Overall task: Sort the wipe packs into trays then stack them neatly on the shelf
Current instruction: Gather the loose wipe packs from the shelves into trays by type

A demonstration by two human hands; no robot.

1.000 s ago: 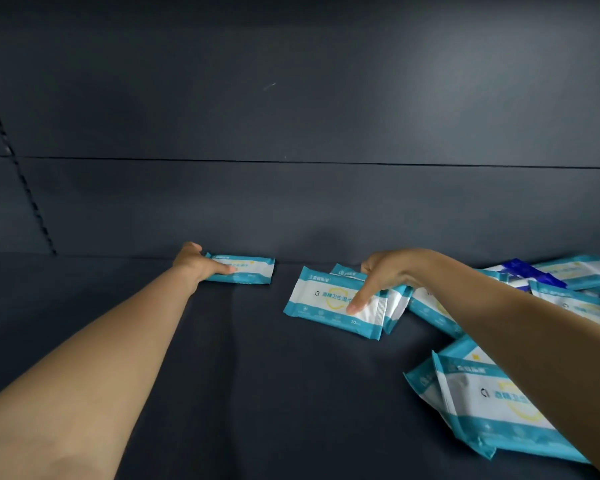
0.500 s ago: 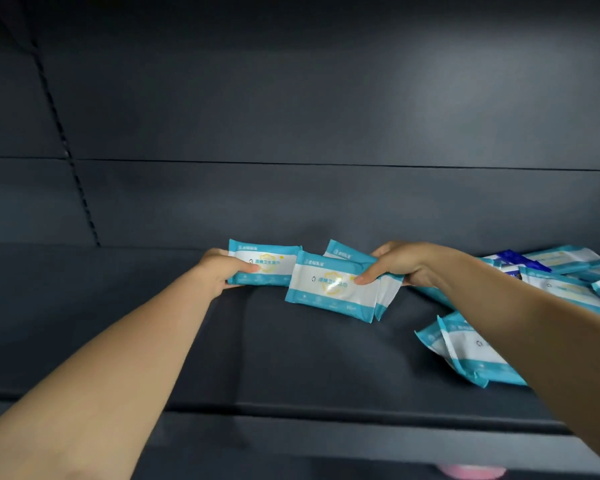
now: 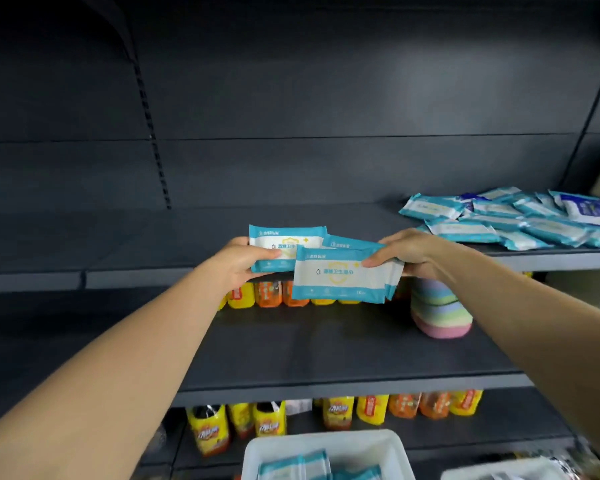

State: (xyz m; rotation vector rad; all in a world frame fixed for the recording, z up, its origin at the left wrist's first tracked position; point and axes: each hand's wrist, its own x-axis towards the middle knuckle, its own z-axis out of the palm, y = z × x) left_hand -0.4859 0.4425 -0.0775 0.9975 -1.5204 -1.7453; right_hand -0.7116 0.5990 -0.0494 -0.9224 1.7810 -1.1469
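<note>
My left hand [image 3: 240, 261] grips one teal-and-white wipe pack [image 3: 284, 242] by its left end, in front of the upper shelf's edge. My right hand [image 3: 411, 253] pinches two more packs by their right ends; the front pack [image 3: 340, 277] overlaps the left hand's pack, and a second one [image 3: 349, 244] peeks out behind it. A loose pile of several wipe packs [image 3: 513, 218] lies on the dark upper shelf [image 3: 153, 233] at the right. A white tray [image 3: 323, 445] with wipe packs inside sits at the bottom centre.
The middle shelf [image 3: 326, 344] carries yellow and orange bottles [image 3: 267, 294] at the back and a stack of pastel sponges [image 3: 437, 313] at the right. More yellow and orange bottles [image 3: 371, 410] stand on the lowest shelf. A second white tray [image 3: 499, 472] shows at the bottom right.
Both hands have lifted their packs off the upper shelf and drawn them back toward me. The view has pulled back and down, revealing lower shelves and trays.
</note>
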